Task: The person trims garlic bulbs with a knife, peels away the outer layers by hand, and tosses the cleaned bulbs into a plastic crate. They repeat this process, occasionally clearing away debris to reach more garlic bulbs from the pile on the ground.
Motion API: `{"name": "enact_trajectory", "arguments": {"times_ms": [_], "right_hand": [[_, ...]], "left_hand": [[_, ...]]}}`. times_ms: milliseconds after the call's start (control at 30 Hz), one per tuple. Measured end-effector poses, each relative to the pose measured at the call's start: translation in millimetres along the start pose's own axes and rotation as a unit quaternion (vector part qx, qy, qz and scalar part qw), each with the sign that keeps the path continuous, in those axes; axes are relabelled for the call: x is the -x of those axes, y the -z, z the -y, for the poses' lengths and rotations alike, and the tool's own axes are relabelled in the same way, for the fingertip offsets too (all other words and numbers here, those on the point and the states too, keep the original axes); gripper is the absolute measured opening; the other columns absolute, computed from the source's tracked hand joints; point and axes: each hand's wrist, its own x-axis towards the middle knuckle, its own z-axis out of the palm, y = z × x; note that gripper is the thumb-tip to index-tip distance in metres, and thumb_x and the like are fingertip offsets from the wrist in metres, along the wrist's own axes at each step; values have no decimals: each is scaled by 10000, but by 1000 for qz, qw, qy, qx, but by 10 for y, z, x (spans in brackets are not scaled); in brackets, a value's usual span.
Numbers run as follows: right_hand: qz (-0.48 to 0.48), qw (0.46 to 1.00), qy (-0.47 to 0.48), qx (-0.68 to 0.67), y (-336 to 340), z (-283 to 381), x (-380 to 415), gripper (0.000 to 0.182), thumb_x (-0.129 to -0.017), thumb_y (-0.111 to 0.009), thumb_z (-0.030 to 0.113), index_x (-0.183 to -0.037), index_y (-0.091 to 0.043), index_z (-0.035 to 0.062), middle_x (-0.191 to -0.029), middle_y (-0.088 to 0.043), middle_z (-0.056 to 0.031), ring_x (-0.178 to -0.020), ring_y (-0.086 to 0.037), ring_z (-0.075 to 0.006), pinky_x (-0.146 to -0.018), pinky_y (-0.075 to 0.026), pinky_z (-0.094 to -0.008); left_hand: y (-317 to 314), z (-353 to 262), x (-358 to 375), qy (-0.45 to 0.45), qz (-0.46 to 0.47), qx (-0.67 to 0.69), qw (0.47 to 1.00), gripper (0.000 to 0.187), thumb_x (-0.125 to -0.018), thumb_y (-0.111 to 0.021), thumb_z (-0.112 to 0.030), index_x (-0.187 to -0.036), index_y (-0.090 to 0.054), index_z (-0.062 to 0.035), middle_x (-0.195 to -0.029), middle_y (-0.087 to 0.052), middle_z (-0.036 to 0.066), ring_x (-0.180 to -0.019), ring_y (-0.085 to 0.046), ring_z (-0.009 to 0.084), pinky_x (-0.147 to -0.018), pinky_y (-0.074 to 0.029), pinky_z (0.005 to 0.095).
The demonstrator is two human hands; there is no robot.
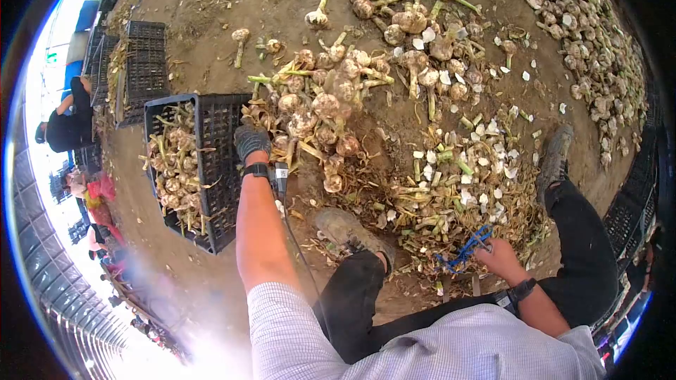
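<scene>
My left hand (252,142), in a dark grey glove, reaches down between the black plastic crate (224,162) and a heap of garlic bulbs (325,105) with stems on. Its back faces me and the fingertips are hidden, so I cannot tell whether it grips a bulb. My bare right hand (498,259) is closed round a tool with blue looped handles (465,247), which looks like scissors. Below this tool lie cut stem pieces and white peelings (458,176). Stemmed garlic (176,169) fills part of the crate, which tips toward the left.
A larger garlic heap (598,63) runs along the right. More bulbs (422,42) lie ahead on the dirt floor. Stacked black crates (144,63) stand at the left, near a person in dark clothes (70,123). A cable (299,246) hangs by my left wrist. My shoes (352,232) flank the trimmings.
</scene>
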Motion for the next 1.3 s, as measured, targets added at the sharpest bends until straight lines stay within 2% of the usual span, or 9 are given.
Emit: {"name": "enact_trajectory", "arguments": {"times_ms": [100,233,433,700,833,1067,1100,1233,1300], "right_hand": [[-3,1000,8,-3,-44,2,-5,395,-796,-651,337,-864,-625,-50,-672,-602,-211,-617,-591,-357,-612,-473,-433],[-1,1000,-12,-5,-49,17,-23,386,-798,-645,332,-849,-618,-49,-639,-591,-204,-587,-587,-333,-596,-467,-432],[-21,999,26,0,-65,56,39,370,-793,-634,314,-892,-637,-42,-642,-595,-201,-598,-601,-338,-604,-477,-433],[-25,1000,17,6,-81,6,56,359,-785,-640,324,-885,-650,-21,-640,-602,-183,-599,-605,-319,-598,-477,-424],[-10,1000,-17,-10,-22,156,68,363,-793,-642,337,-870,-647,-18,-644,-605,-186,-605,-612,-336,-607,-485,-436],[-26,999,35,26,-99,-54,-69,375,-804,-643,337,-852,-634,-35,-684,-609,-219,-667,-612,-381,-640,-479,-453],[-20,999,33,18,-90,-39,-47,376,-804,-643,335,-853,-634,-37,-700,-612,-226,-681,-610,-392,-647,-478,-457],[-44,997,64,6,-80,-42,-24,365,-799,-636,319,-804,-617,-45,-619,-570,-186,-556,-539,-285,-572,-433,-419],[-42,997,51,27,-68,-47,-15,381,-802,-639,347,-869,-648,-27,-754,-620,-244,-711,-604,-413,-666,-482,-466]], "left_hand": [[-92,64,22,44,65,53,995,740,-845,-618,-482,-1401,-419,-37,-1472,-377,182,-1339,-388,354,-1091,-368,443],[104,-245,756,-119,-13,-63,991,821,-798,-689,-457,-1414,-383,-8,-1472,-377,190,-1344,-392,324,-1123,-324,394],[-100,-50,1269,-193,149,-56,968,796,-817,-667,-422,-1437,-351,-35,-1464,-390,189,-1333,-406,332,-1121,-329,387],[404,275,1309,26,-11,159,987,495,-845,-642,-262,-1284,-545,-55,-1251,-581,213,-1131,-562,362,-962,-456,436],[287,337,1094,-161,-195,159,954,427,-847,-651,-203,-1236,-578,-44,-1172,-626,209,-1043,-607,370,-881,-495,442],[238,-575,777,-33,60,198,978,543,-856,-647,-255,-1345,-510,-61,-1223,-594,249,-1031,-606,382,-864,-493,451],[230,-636,762,7,82,224,971,503,-854,-639,-309,-1210,-587,43,-1214,-596,254,-1097,-584,392,-899,-489,463],[279,-433,778,-49,-4,297,954,531,-826,-678,-217,-1277,-542,28,-1198,-617,229,-1051,-620,323,-886,-488,408],[377,-262,813,2,37,405,913,546,-831,-668,-149,-1328,-500,3,-1180,-633,188,-1002,-628,271,-876,-484,357]]}}
